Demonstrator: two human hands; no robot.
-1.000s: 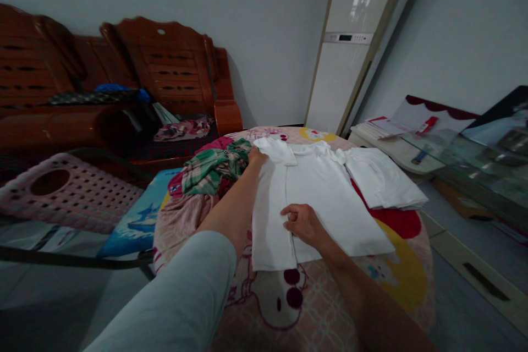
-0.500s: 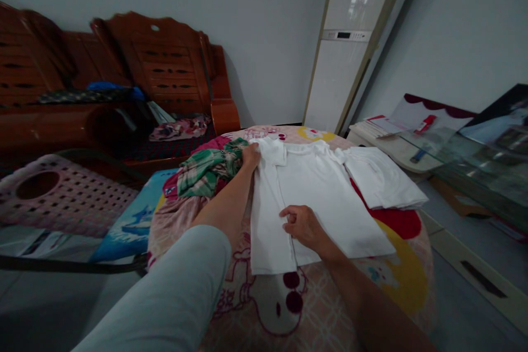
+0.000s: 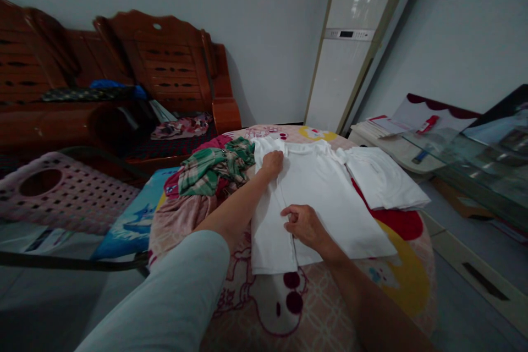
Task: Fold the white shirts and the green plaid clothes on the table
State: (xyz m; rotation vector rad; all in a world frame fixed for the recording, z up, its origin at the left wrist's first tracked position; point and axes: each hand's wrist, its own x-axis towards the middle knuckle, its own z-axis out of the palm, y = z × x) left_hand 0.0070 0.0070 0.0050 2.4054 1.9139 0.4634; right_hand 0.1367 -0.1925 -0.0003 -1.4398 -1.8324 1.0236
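A white T-shirt [image 3: 325, 198] lies spread on the round table, its left side folded inward in a long strip. My left hand [image 3: 273, 165] is closed on the sleeve at the upper part of that strip, its fingertips mostly hidden behind the knuckles. Lower down, my right hand [image 3: 304, 224] rests with curled fingers at the inner edge of the folded strip, pinching the cloth there. Right of the shirt's collar sits a folded white garment [image 3: 381, 179], close against the shirt.
A patterned tablecloth [image 3: 272, 313] covers the table. At its left lie a crumpled green plaid garment [image 3: 202, 170] and pinkish cloth [image 3: 181, 214]. A pink woven chair [image 3: 74, 192] stands left, wooden seating [image 3: 160, 66] behind, and a glass shelf [image 3: 466, 159] at right.
My left hand has moved right and slightly toward me, from the shirt's outer left edge onto the sleeve over the folded strip. My right hand has stayed in place.
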